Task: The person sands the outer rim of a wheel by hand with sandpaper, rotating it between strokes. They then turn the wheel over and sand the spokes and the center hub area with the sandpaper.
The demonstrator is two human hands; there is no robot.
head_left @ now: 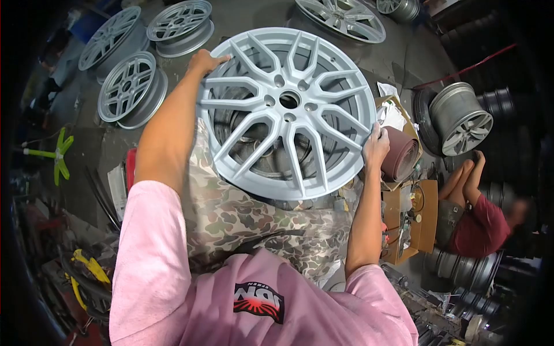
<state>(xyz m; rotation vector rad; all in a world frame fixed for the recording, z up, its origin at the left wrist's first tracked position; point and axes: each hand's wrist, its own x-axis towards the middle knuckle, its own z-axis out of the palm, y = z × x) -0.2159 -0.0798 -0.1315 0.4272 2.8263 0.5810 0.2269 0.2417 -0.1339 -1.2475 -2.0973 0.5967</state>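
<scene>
A large light-grey multi-spoke wheel rim (289,124) is held face up above my lap, over camouflage trousers (231,219). On its upper left edge, my left hand (206,62) grips the rim, thumb over the front lip. The right edge is in the grip of my right hand (375,144), whose fingers wrap the outer lip. Through the spokes, another dark wheel or round part shows beneath, partly hidden.
Several grey rims (128,86) lie at the upper left and top. Right of me are a brown sandpaper roll (401,154), a cardboard box (427,216), a silver rim (466,128) and a crouching person in a maroon shirt (480,229). A green star-shaped base (60,155) stands left.
</scene>
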